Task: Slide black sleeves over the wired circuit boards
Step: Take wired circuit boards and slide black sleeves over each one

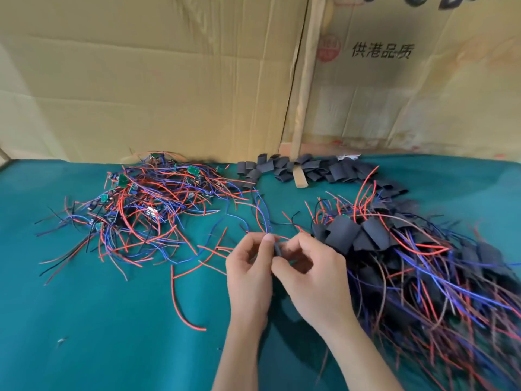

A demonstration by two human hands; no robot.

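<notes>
We held both hands together over the teal cloth-covered table [98,320]. Our left hand [249,280] and our right hand [313,277] met at their fingertips, and each pinched the same short black sleeve [278,249] from its own side. The sleeve stood between the two thumbs, just above the cloth. Thin red and blue wires [262,218] ran up and away from the pinch; whether a board already sat inside the sleeve we could not tell, since our fingers hid it.

To the left lay a loose tangle of bare green circuit boards with red, blue and black wires [141,204], well apart from our hands. Near the far edge of the table a heap of empty black sleeves [304,167] lay around the foot of a pale wooden strip [303,108]. Just to the right of our right hand spread a pile of sleeved boards with trailing wires [408,255]. Tan cardboard sheets [155,80] stood behind the table as a wall.
</notes>
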